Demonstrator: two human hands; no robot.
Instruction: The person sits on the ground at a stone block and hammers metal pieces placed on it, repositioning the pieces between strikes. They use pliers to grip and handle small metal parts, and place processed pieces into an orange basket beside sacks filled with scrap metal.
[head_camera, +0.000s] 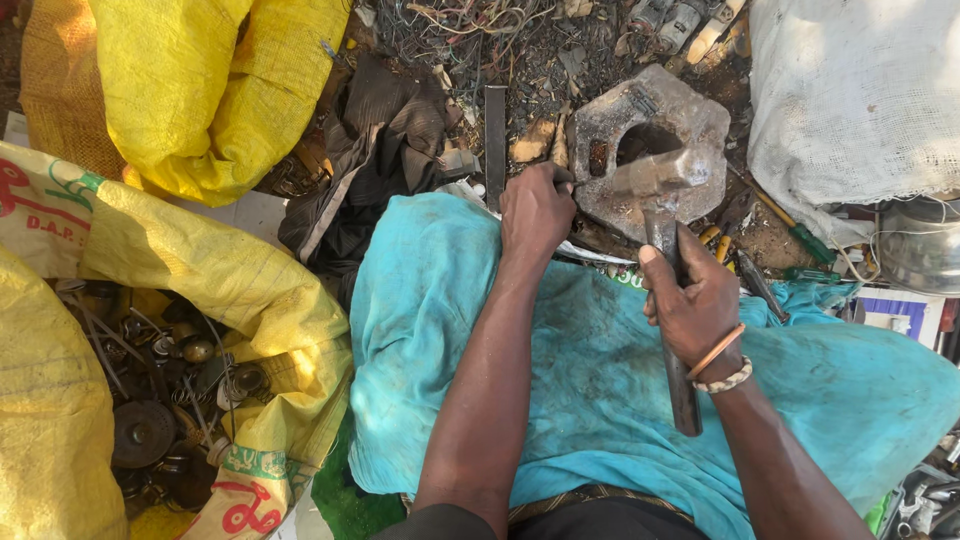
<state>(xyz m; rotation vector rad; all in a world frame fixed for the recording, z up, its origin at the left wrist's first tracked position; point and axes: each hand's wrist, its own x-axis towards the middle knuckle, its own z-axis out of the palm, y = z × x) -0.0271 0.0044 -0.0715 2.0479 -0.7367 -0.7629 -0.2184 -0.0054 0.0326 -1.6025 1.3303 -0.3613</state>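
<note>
My right hand (693, 300) grips the dark handle of a hammer (668, 260), whose metal head lies blurred over a heavy grey metal block (680, 115) with a hole in its middle. My left hand (536, 208) is closed at the block's left edge, fingers curled by the rim; what it pinches is too small to tell. Both forearms reach across a turquoise cloth (600, 380) spread over my lap. A bracelet and a bead band sit on my right wrist.
A yellow woven sack (60, 420) at left holds several dark metal scrap parts (170, 400). Another yellow sack (190, 90) lies behind it. A white sack (850, 100) stands at right, with a screwdriver (795, 232) and a metal pot (920, 245) nearby. Tangled wires (480, 30) cover the ground.
</note>
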